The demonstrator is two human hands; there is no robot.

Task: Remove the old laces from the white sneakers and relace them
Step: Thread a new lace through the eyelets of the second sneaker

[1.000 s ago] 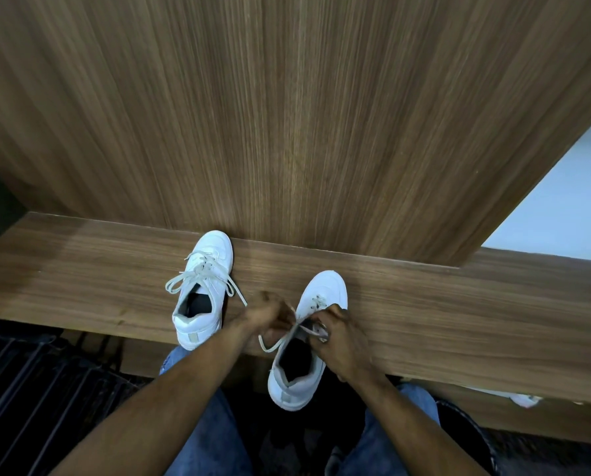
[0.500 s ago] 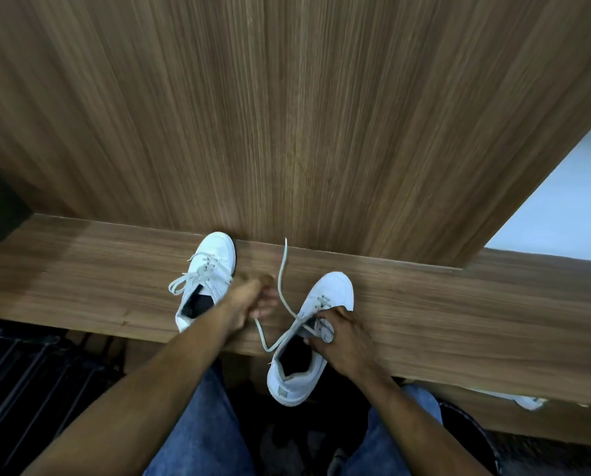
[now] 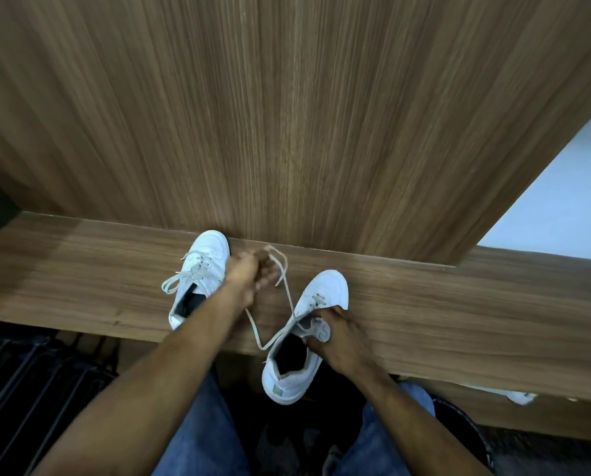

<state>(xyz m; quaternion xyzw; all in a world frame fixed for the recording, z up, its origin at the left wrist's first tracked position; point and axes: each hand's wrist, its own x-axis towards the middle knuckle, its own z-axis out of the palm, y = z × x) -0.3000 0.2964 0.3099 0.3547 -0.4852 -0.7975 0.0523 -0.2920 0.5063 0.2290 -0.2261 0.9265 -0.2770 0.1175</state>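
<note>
Now the lace (image 3: 288, 297) is drawn further out of the right sneaker (image 3: 301, 341) than half a second ago: a loop is carried up and left by the left hand (image 3: 251, 274), which is raised toward the wall panel (image 3: 287, 115), beside the toe of the left sneaker (image 3: 201, 273). The fingers of that hand are curled round the lace. The right hand (image 3: 337, 340) is kept on the shoe's tongue and collar, fingers clamped on it, so the shoe is held steady while it overhangs the near edge of the surface (image 3: 459, 310). Only the lowest eyelets near the toe appear to be threaded. Unlacing of this shoe is judged nearly done. The left sneaker is fully laced, untouched, toe against the wall panel. Relacing is not yet started on either shoe.
</note>
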